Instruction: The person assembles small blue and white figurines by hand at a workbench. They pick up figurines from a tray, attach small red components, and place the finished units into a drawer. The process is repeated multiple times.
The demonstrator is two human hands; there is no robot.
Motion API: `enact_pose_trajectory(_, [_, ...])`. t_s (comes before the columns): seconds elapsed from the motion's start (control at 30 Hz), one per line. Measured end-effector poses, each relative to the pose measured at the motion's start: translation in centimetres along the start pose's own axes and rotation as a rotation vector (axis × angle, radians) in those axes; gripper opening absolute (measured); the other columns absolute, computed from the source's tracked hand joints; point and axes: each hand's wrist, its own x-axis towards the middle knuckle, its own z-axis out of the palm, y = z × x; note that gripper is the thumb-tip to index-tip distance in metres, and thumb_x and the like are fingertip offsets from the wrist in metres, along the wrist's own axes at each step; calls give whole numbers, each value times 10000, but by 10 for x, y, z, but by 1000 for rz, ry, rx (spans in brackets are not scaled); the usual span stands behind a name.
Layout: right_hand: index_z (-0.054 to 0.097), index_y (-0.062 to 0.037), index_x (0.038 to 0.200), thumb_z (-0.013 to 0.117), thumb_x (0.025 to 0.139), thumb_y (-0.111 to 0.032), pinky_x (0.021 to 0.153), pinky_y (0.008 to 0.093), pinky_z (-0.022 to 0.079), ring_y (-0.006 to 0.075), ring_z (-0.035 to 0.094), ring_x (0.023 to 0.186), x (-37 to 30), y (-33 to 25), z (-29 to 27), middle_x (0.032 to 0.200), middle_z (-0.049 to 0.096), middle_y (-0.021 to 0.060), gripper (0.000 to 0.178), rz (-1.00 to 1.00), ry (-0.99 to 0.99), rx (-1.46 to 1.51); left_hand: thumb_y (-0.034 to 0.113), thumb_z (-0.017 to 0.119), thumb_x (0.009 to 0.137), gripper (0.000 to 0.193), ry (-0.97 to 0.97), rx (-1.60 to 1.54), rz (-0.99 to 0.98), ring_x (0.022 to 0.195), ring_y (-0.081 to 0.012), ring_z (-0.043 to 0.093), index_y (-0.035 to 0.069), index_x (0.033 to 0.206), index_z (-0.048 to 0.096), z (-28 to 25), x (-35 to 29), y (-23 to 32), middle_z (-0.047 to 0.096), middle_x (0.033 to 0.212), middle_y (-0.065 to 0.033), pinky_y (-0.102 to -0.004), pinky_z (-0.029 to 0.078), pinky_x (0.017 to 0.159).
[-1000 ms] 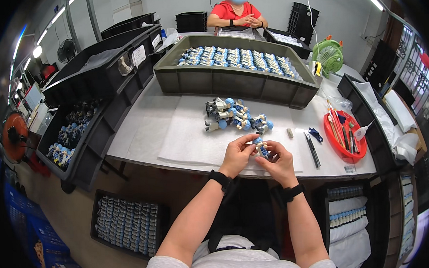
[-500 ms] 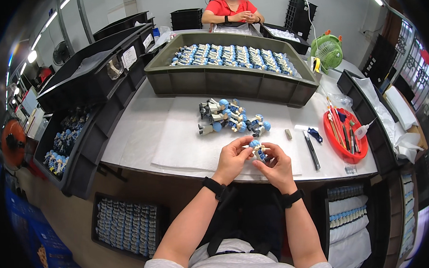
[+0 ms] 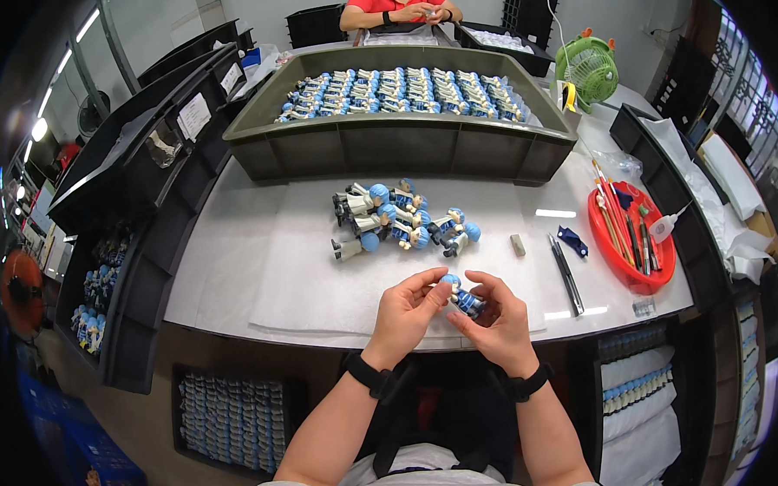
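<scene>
Between my two hands, just above the table's front edge, is a small blue-haired figurine in blue clothing. My left hand pinches it at the head with thumb and fingertips. Around its body and lower end close the fingers of my right hand, which partly cover it. Beyond my hands lies a loose pile of similar figurines, some in white and some in blue, on a white sheet. A small grey block rests to the right of the pile.
A large grey-green tray with rows of figurines stands behind the pile. At right are a dark pen, a red basket of brushes and tools, and a green fan. Black bins line the left. A co-worker sits opposite.
My view has shifted slightly. The figurine in my hands is turned, with its head toward my left hand and its body tilted down into my right. The pile looks unchanged.
</scene>
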Motion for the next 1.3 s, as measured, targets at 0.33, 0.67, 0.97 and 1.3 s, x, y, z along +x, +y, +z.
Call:
enact_pose_trajectory(0.33, [562,10,1139,763,723,-23,584,185,463,63,566,724,-2,4,-1,836,604,32,463,16,-1,128,91,589,904,270,-41,-130,32,838,-79,590,-9,1154,578,-4,2,0,647,951,-45,-216,485,756])
enact_pose_trajectory(0.67, [560,-1,1142,768,677,16,678,229,508,116,595,797,0,10,-3,962,613,78,510,-84,20,8,99,597,900,312,-24,-68,-3,876,-81,588,-5,1193,569,-5,-1,2,649,1015,-55,-226,483,755])
enact_pose_trajectory(0.97, [542,16,1166,796,674,-25,705,231,517,121,592,867,0,8,-3,987,596,82,555,-12,-5,131,-2,536,897,320,-45,-126,38,1006,-119,577,-9,1216,550,-6,1,3,613,1134,-78,-257,462,888])
enact_pose_trajectory(1.3, [531,-5,1191,839,651,-115,668,219,513,121,607,811,-3,10,-5,955,615,76,631,-16,-12,245,75,589,897,324,25,-66,9,861,-111,614,-12,1209,560,-1,-1,-1,642,1016,-87,-225,508,767])
